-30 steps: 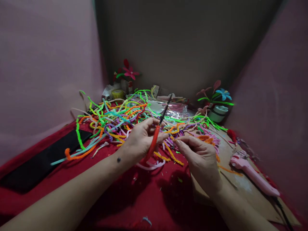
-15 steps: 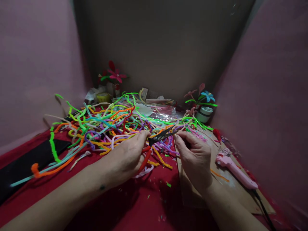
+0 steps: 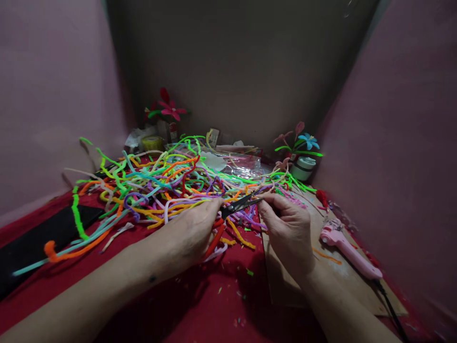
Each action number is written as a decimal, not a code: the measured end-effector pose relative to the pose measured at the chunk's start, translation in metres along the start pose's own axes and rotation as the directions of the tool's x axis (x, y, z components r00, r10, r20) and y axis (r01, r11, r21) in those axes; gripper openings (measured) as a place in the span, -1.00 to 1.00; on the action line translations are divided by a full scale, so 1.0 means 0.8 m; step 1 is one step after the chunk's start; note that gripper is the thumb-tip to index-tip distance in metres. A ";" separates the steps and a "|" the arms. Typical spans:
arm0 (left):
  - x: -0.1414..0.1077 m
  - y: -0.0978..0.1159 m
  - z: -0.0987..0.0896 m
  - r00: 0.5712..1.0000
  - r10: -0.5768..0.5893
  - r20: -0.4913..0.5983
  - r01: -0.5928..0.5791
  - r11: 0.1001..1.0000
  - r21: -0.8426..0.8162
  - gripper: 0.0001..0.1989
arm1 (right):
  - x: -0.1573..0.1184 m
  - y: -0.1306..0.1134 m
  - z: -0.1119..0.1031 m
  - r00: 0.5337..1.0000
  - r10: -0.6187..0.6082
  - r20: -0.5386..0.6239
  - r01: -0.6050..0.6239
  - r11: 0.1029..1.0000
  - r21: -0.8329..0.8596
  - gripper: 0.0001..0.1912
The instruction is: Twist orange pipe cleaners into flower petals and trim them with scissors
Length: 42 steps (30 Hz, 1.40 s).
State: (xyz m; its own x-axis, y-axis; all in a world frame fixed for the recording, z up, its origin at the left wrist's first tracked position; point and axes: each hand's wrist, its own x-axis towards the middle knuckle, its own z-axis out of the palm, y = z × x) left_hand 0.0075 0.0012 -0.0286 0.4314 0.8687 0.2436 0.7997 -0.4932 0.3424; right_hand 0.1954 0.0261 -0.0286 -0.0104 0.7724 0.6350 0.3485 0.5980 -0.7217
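Note:
My left hand (image 3: pixel 194 231) is closed round the red handles of a pair of scissors (image 3: pixel 237 206). The dark blades point right and stand slightly apart, their tips at the fingers of my right hand (image 3: pixel 287 228). Thumb and forefinger of that hand are pinched together by the blade tips. Whatever lies between them is too small and hidden to make out. Behind both hands spreads a tangled heap of coloured pipe cleaners (image 3: pixel 174 171), in green, orange, purple, yellow and other shades.
A pink glue gun (image 3: pixel 352 252) lies on a brown board (image 3: pixel 285 290) at the right, its black cable running forward. Pipe-cleaner flowers (image 3: pixel 309 140) stand at the back. A black flat object (image 3: pixel 46 238) lies on the left of the red cloth (image 3: pixel 214 309), which carries small scraps.
The scissor blades have closed somewhat and tilted slightly lower at the right hand's fingertips. Both hands otherwise keep nearly the same place.

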 end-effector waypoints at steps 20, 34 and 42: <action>-0.002 -0.005 0.006 0.997 0.060 -0.044 -0.062 0.997 -0.044 -0.65 | 0.003 -0.001 -0.004 0.969 0.192 0.159 -0.221 0.956 0.194 -0.82; -0.005 -0.004 0.000 0.993 0.106 -0.046 -0.106 0.994 0.014 -0.70 | 0.008 0.005 -0.003 0.914 0.290 0.284 -0.398 0.775 0.490 -0.85; 0.000 -0.011 -0.010 0.999 -0.019 -0.043 0.024 0.992 0.124 -0.79 | 0.009 0.003 -0.002 0.924 0.298 0.241 -0.376 0.827 0.418 -0.88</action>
State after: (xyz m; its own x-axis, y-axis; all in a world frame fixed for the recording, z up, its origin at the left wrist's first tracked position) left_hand -0.0025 0.0050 -0.0246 0.3980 0.8748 0.2762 0.8552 -0.4628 0.2333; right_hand 0.1977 0.0327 -0.0257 -0.1312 0.9433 0.3048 -0.1002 0.2933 -0.9508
